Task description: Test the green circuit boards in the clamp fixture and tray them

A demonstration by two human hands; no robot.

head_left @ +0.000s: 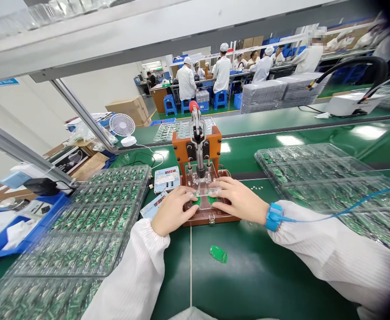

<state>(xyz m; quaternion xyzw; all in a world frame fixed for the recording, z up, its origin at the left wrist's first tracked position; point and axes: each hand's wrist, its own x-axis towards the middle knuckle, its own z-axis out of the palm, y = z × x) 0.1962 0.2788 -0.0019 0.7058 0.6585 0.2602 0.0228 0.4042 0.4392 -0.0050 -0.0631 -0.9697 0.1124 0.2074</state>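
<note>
left hand: fingers spread, tips at left green board | right hand: fingers spread, tips at right green board | both boards: on orange clamp fixture | loose green board: on bench, nearer wearer | left tray, right tray: flank fixture, holding boards

Nothing reads with certainty: red digits on the upper meter and lower meter, lettering on the jig, and the blue sign all blur.
</note>
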